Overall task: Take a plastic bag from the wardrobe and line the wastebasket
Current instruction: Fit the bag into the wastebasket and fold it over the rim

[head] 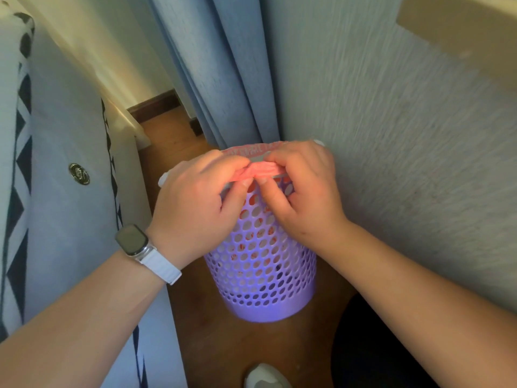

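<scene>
A purple wastebasket [260, 270] with round holes stands on the wooden floor between a bed and a wall. A pink plastic bag [263, 168] sits inside it; red shows through the holes, and the bag's edge lies over the far rim. My left hand [195, 203] and my right hand [302, 191] meet at the near rim. Both pinch a bunched fold of the pink bag there, thumbs below and fingers on top. The basket's opening is mostly hidden behind my hands.
A bed with a white and black patterned cover [56, 163] fills the left side. Blue curtains [223, 65] hang behind the basket, and a textured wall [391, 135] runs along the right. My shoe [265, 376] rests on the floor [223, 345] near the bottom edge.
</scene>
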Available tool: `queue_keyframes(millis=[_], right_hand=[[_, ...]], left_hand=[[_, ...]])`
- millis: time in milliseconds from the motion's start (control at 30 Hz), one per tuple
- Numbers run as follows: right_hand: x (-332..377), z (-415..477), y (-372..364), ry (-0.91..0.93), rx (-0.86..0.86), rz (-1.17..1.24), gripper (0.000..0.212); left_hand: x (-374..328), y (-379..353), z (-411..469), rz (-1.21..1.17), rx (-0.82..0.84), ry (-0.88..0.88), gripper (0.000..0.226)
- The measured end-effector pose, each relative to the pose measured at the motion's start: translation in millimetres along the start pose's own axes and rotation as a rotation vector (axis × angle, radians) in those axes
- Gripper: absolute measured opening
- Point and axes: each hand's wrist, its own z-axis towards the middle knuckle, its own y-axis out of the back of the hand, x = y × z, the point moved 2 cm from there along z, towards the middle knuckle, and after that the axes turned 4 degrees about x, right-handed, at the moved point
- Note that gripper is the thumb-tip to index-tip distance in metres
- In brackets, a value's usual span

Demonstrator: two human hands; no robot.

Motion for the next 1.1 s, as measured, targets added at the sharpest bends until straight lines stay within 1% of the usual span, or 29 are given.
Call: queue_keyframes(millis=[133, 267, 467, 500, 633, 767, 900, 1033, 1100], right_hand=[[-2.5, -0.1, -2.9, -0.013, 0.047, 0.037, 0.023], [-10.6, 1.9, -1.4, -0.053, 0.047, 0.057, 0.027], [-12.6, 1.5, 1.4, -0.065, -0.016, 0.096, 0.013], [-11.6, 1.1, 1.9, -0.064, -0.029, 0.095, 0.013], [-4.0, 1.1, 1.4, -0.055, -0.056, 0.065, 0.016], [4.8, -0.4, -1.2, -0.034, -0.048, 0.055, 0.012], [6.6, 1.9, -1.1, -0.051, 0.020, 0.047, 0.023], [-3.3, 3.9, 1.7, -0.021, 0.088, 0.059, 0.033], [-10.6, 5.2, 3.6, -0.008, 0.094, 0.073, 0.038]], left_hand=[[9.0, -2.2, -1.9, 0.010, 0.010, 0.022, 0.021], [16.9, -1.8, -1.4, -0.018, 0.007, 0.023, 0.020], [13.6, -0.9, -1.1, -0.108, -0.030, -0.016, 0.018], [12.0, 0.2, -1.4, -0.111, -0.034, -0.024, 0.018], [-1.2, 3.7, -2.3, -0.038, -0.023, -0.074, 0.033], [-9.1, -3.1, -3.7, -0.053, -0.032, -0.070, 0.024], [-0.5, -6.4, -5.8, -0.046, -0.017, -0.052, 0.020], [5.4, -7.3, -6.7, -0.013, 0.013, -0.053, 0.019], [9.7, -5.1, -5.2, -0.017, 0.005, -0.039, 0.019]])
